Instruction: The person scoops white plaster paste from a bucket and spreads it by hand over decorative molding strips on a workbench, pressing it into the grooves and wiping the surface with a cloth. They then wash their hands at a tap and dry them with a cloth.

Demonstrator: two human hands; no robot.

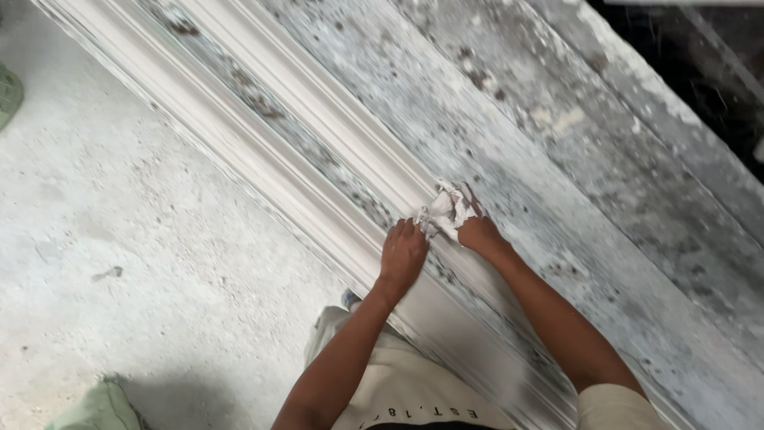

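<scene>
— Our right hand (480, 233) is bunched around the white rag (447, 209), pressed on the plaster cornice moulding (318, 155) lying along the bench (605, 199).

— And our left hand (403, 255) lies flat, fingers spread, steadying the moulding just beside it. We should probably wipe along the grooves with even pressure, not across.

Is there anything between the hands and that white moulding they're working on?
Only the white wad. The right hand presses it onto the white moulding, so it lies between that hand and the surface. The left hand rests directly on the moulding beside it, with nothing visible between.
</scene>
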